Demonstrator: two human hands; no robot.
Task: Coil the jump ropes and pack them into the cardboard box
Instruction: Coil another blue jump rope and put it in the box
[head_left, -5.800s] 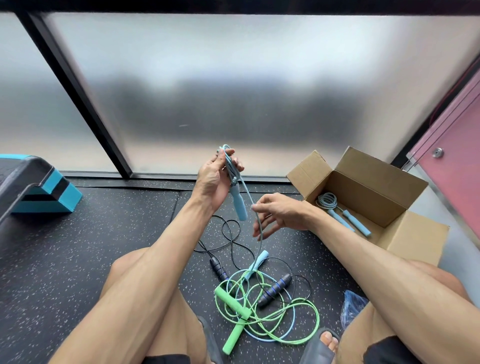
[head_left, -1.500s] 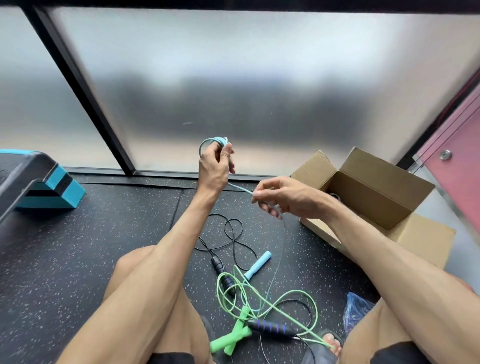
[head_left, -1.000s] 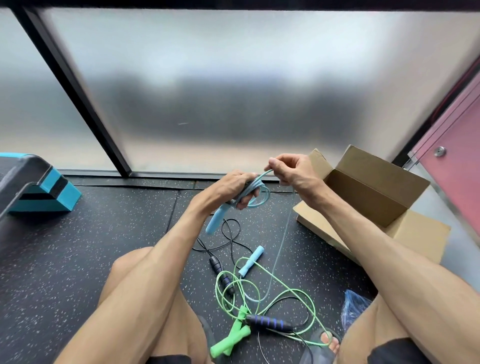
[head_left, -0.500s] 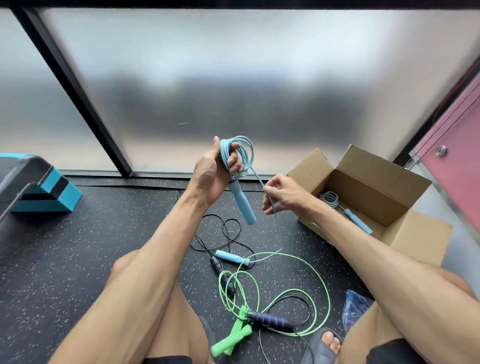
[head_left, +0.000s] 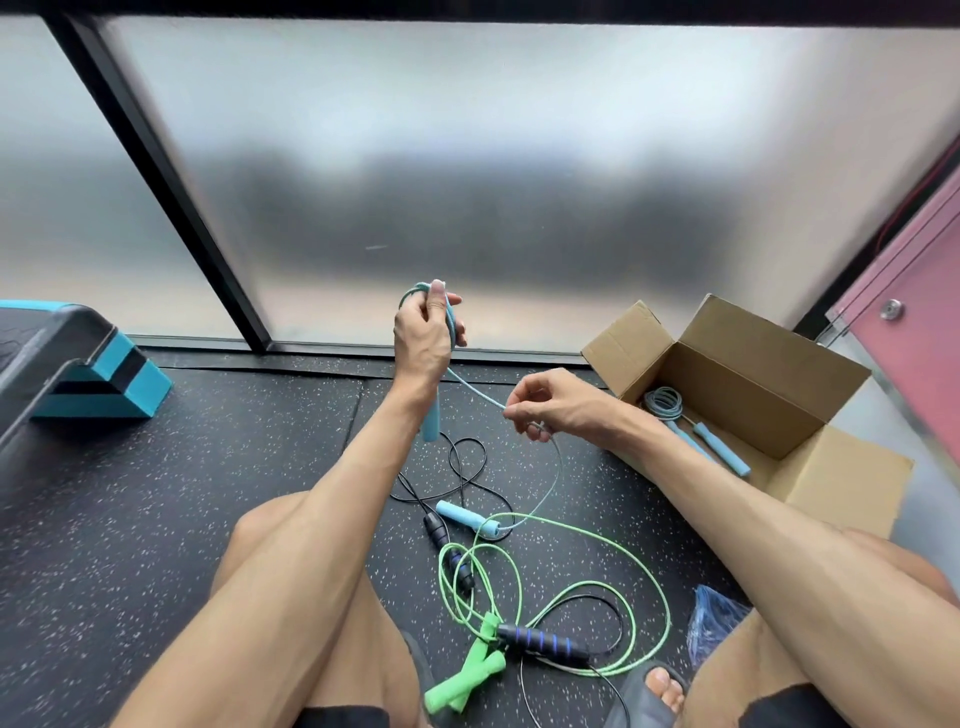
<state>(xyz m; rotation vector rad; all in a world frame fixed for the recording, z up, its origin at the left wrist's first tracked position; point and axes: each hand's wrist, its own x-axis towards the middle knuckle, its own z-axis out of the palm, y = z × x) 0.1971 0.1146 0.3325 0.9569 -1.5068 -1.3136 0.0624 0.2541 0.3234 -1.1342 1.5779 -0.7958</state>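
Observation:
My left hand (head_left: 423, 345) is raised and grips a light blue jump rope's coils and one handle (head_left: 431, 423), which hangs below the palm. My right hand (head_left: 548, 405) pinches the same rope's cord lower right of it. The cord runs down to the second blue handle (head_left: 467, 518) lying on the floor. A green jump rope (head_left: 524, 597) and a black jump rope with a blue-striped handle (head_left: 540, 642) lie tangled on the floor between my legs. The open cardboard box (head_left: 831, 467) sits at right with a coiled blue rope (head_left: 691, 428) inside.
A teal and black step platform (head_left: 78, 374) stands at far left. A frosted glass wall with a black frame runs along the back. A blue plastic bag (head_left: 714, 621) lies by my right knee. A pink panel (head_left: 919, 291) rises at far right.
My left hand has turned, so the coils are now mostly behind it. My right hand slid down along the cord and lower. The free blue handle has been dragged slightly along the floor.

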